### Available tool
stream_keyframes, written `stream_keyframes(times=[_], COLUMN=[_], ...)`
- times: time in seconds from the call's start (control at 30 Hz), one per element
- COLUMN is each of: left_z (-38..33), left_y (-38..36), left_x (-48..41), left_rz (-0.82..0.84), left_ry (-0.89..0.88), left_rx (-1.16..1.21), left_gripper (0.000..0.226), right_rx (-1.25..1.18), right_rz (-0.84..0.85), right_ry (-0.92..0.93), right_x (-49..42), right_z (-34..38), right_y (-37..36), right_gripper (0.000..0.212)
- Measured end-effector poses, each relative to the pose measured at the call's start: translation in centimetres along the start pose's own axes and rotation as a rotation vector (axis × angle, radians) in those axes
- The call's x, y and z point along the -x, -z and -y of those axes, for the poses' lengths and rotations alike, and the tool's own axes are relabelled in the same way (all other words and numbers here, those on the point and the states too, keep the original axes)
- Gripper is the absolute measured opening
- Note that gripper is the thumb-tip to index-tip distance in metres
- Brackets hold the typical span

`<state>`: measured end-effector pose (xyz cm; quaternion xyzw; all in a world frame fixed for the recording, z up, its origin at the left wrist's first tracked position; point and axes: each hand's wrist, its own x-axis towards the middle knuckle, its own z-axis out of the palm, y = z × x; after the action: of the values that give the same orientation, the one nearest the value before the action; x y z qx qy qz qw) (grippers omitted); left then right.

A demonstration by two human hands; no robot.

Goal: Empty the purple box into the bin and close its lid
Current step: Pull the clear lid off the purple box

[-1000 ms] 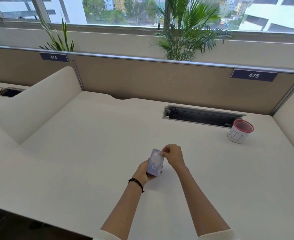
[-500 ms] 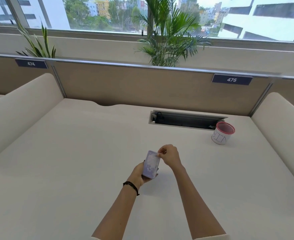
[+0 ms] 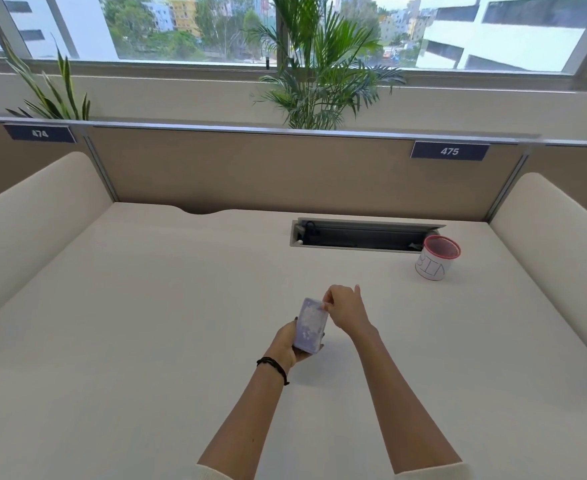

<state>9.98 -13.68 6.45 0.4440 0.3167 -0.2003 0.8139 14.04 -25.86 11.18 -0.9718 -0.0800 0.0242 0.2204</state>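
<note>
A small pale purple box (image 3: 309,324) with a translucent lid is held upright above the middle of the white desk. My left hand (image 3: 287,344) grips it from below and behind. My right hand (image 3: 344,308) pinches the top right edge of its lid with the fingertips. Whether the lid is lifted cannot be told. The bin (image 3: 436,258), a small white cup with a pink rim and the letters BIN, stands at the back right of the desk, well apart from both hands.
A long cable slot (image 3: 361,235) is cut into the desk just left of the bin. Padded dividers stand on the left (image 3: 32,216) and on the right (image 3: 555,244). A brown partition (image 3: 268,171) closes off the back.
The view has swung slightly, so desk and bin shifted in frame. Both hands stay on the box; my right fingers remain at the lid's top edge.
</note>
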Motion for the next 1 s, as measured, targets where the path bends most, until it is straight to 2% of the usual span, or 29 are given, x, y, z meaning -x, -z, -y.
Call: stream_keyframes(times=[0.27, 0.4, 0.63, 0.77, 1.0], left_z=[-0.6, -1.2, -2.2, -2.9, -2.9], left_y=[0.2, 0.4, 1.0, 1.9, 2.1], left_x=[-0.3, -0.1, -0.3, -0.7, -1.5], left_rz=[0.015, 0.052, 0.17, 0.219, 0.272], left_ry=[0.009, 0.031, 0.095, 0.115, 0.101], left_rx=[-0.068, -0.094, -0.062, -0.077, -0.083], left_gripper=[0.028, 0.025, 0.027, 0.027, 0.027], right_rx=[-0.042, -0.169, -0.543, -0.612, -0.712], right_rz=[0.054, 0.064, 0.048, 0.081, -0.007], right_ry=[-0.063, -0.136, -0.262, -0.274, -0.334], right_x=[0.2, -0.2, -0.2, -0.1, 0.0], right_z=[0.3, 0.4, 0.5, 0.9, 1.1], right_y=[0.1, 0.4, 1.1, 1.9, 2.4], right_gripper=[0.012, 0.007, 0.014, 0.018, 0.019])
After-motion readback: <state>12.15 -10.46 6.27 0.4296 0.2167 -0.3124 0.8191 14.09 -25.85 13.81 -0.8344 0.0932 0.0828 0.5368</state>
